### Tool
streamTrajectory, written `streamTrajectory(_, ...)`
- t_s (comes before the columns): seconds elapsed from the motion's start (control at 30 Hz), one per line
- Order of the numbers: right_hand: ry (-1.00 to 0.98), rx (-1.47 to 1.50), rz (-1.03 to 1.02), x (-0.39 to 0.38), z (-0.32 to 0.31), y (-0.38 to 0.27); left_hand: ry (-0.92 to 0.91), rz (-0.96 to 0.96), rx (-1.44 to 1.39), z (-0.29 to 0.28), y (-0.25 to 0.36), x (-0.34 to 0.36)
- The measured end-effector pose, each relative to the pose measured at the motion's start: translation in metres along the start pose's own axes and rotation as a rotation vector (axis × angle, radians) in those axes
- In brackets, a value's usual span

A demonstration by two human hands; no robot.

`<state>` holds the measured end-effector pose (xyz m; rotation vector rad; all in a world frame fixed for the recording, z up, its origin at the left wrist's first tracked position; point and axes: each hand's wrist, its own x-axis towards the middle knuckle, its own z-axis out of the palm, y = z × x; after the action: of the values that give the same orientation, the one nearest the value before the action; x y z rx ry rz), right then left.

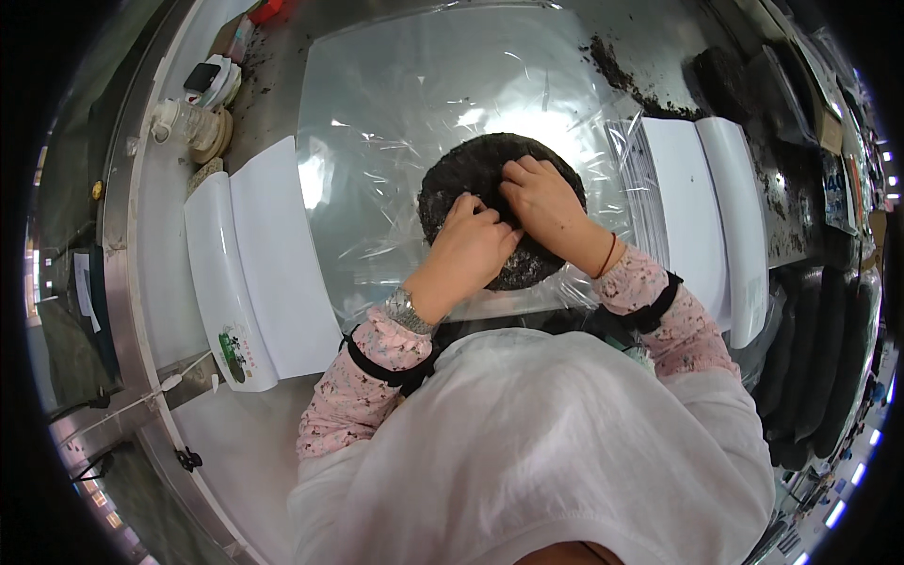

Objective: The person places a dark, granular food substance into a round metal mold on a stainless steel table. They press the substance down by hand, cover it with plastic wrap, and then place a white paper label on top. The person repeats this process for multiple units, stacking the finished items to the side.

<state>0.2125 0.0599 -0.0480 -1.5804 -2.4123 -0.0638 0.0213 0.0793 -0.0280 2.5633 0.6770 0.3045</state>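
Observation:
A round, flat, nearly black cake of pressed dried material [454, 169], perhaps seaweed, lies on clear plastic film [377, 217] in the middle of the work surface. Both hands rest on top of it, close together. My left hand [469, 247] has its fingers curled and pinching at the middle of the cake. Beside it, my right hand [550, 207] is bent over the same part, fingertips closed on the surface. What exactly lies between the fingertips is hidden. The plastic film spreads out crinkled and shiny around the cake.
White sheets with a rolled edge stand to the left [273, 235] and right [692, 202]. Dark crumbs [626, 80] lie at the back right, with another dark cake [720, 83] beyond. A small glass jar [193, 127] stands far left. Several dark packs [815, 348] are stacked at right.

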Motion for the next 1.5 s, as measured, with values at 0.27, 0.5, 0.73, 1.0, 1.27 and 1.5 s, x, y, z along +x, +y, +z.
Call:
streamTrajectory(0.27, 0.115, 0.11, 0.11, -0.001, -0.001, -0.012, 0.4, 0.103, -0.02, -0.002, -0.008, -0.017)
streamTrajectory(0.5, -0.025, 0.196, -0.163, 0.0, -0.009, -0.011, 0.345, 0.095, -0.074, -0.006, -0.024, -0.028)
streamTrajectory(0.73, -0.125, 0.131, -0.185, -0.004, 0.003, -0.01, 0.239, 0.096, -0.15, 0.0, -0.033, -0.031)
streamTrajectory(1.0, -0.093, 0.059, -0.201, -0.005, 0.013, -0.008, 0.178, 0.12, -0.177, -0.002, -0.039, -0.031)
streamTrajectory(1.27, -0.059, 0.058, -0.242, 0.0, 0.02, -0.003, 0.222, 0.084, 0.128, -0.001, 0.042, -0.12)
streamTrajectory(1.5, -0.065, 0.001, -0.231, -0.002, 0.027, 0.004, 0.379, 0.04, 0.291, -0.079, 0.054, -0.118)
